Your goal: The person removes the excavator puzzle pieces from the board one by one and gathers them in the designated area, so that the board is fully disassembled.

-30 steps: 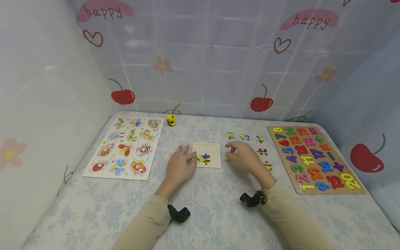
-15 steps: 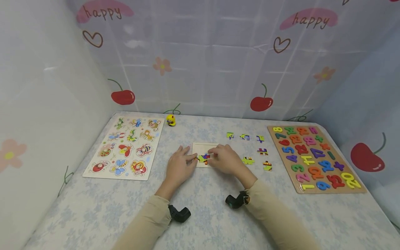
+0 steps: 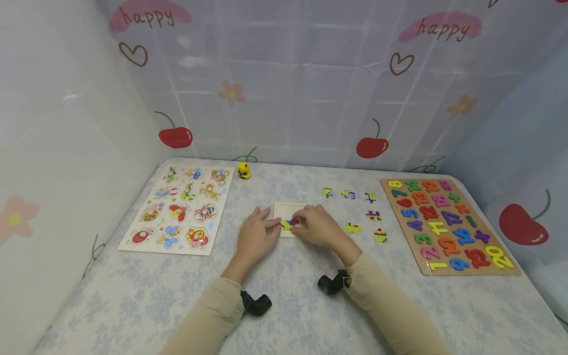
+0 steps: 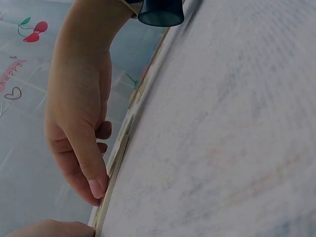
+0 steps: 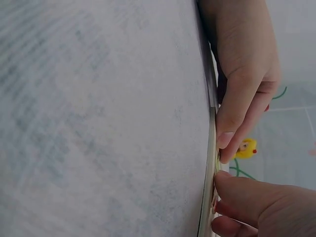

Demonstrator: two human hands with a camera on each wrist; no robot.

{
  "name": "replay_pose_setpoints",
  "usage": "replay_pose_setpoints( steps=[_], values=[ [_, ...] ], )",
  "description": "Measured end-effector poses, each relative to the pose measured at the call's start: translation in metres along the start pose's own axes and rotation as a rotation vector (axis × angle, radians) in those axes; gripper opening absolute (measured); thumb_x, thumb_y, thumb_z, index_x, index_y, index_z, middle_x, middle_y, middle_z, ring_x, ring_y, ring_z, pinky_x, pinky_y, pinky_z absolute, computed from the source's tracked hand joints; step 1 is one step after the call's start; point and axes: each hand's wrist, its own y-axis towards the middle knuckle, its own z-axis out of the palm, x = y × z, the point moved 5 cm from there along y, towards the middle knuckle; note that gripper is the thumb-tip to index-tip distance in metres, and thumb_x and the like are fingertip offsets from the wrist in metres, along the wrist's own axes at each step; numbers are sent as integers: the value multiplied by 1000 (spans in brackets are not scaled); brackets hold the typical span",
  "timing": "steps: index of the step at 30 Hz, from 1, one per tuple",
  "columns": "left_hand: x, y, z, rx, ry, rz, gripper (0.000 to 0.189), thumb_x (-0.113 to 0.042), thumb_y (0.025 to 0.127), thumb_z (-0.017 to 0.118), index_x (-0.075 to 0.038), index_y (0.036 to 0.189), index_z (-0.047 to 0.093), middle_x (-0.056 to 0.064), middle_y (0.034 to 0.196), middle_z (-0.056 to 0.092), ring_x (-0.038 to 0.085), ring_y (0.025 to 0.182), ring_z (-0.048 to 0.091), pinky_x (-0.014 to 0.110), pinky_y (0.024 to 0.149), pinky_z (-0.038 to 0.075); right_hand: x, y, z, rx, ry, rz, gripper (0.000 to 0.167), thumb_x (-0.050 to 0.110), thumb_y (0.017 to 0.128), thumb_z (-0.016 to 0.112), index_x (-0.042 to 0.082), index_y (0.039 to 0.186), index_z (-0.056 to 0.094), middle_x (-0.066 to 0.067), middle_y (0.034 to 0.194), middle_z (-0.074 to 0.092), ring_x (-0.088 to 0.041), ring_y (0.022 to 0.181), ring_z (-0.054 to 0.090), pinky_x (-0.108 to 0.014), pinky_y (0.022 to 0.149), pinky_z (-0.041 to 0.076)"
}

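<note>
A square wooden puzzle tray [image 3: 286,209] lies in the middle of the table, with colourful joined jigsaw pieces [image 3: 288,226] in its lower part. My left hand [image 3: 256,236] lies at the tray's left edge, its fairly straight index finger and thumb touching the edge by the pieces. Over the tray's right side, my right hand [image 3: 320,228] pinches a jigsaw piece against the others, and its fingers hide much of that piece. The right wrist view shows the left hand [image 5: 249,79] above and the right hand [image 5: 266,205] below, both at the thin tray rim [image 5: 209,163].
Several loose jigsaw pieces [image 3: 352,228] lie right of the tray. An insect puzzle board [image 3: 195,197] stands at left, a number board [image 3: 448,227] at right. A small yellow toy figure [image 3: 243,170] sits near the back edge, before the printed curtain [image 3: 284,113].
My right hand has moved left from among the loose pieces to the tray, bringing a jigsaw piece against the others. The left hand has stayed at the tray's left edge.
</note>
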Motion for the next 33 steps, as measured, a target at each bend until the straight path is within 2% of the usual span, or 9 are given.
replay_pose_setpoints(
  steps=[4,6,11,14,19,21,25,28,33],
  values=[
    [0,0,-1,3,10,-1,28,-34,93,66,-26,118,75,7,148,54,35,146,36,56,119,31,-1,1,1,9,50,23,34,35,87,76,16,114,70,0,100,63,-20,91,48,-35,78,45],
    [-1,0,-1,2,16,-4,28,-34,93,66,-26,118,75,6,147,55,35,146,37,56,118,31,0,2,1,13,98,16,30,31,87,77,14,110,71,-1,102,64,-20,94,51,-38,86,45],
    [-2,1,-1,12,18,-14,28,-34,93,66,-26,118,75,6,148,54,35,147,36,57,118,31,0,5,1,43,153,9,37,26,87,76,11,120,67,-3,108,64,-21,102,52,-41,93,45],
    [-2,0,-1,18,12,-16,28,-34,93,66,-27,119,75,6,148,54,35,147,36,58,118,30,-1,6,1,65,141,29,42,28,87,76,12,125,66,-3,109,62,-21,103,50,-39,89,46],
    [-3,-1,-1,6,8,-11,28,-34,93,67,-25,118,75,7,147,55,37,146,37,59,117,32,-2,7,2,78,144,35,39,29,87,76,13,121,64,-4,111,61,-21,104,50,-38,89,46],
    [-3,-1,-1,5,8,-14,28,-34,93,67,-25,118,75,7,147,55,37,146,36,59,117,32,-2,8,2,83,182,48,38,27,87,77,15,119,60,-5,111,62,-20,101,52,-37,86,48],
    [-3,-1,-1,6,18,-19,28,-34,93,67,-25,118,75,8,147,55,37,146,36,59,117,31,-4,6,1,105,305,73,37,21,88,75,17,116,52,-6,104,64,-18,81,57,-32,71,48],
    [-3,-1,-1,8,25,-26,28,-35,93,66,-25,119,75,7,147,55,36,146,36,58,118,31,-8,4,-1,112,378,61,35,20,90,73,18,117,51,-5,96,65,-16,69,57,-29,65,47],
    [-2,-1,0,14,18,-41,29,-35,94,65,-26,120,74,6,148,54,35,148,34,57,119,29,-27,-1,-13,67,433,77,37,22,91,72,18,124,54,-6,95,66,-16,67,55,-29,62,47]
  ],
)
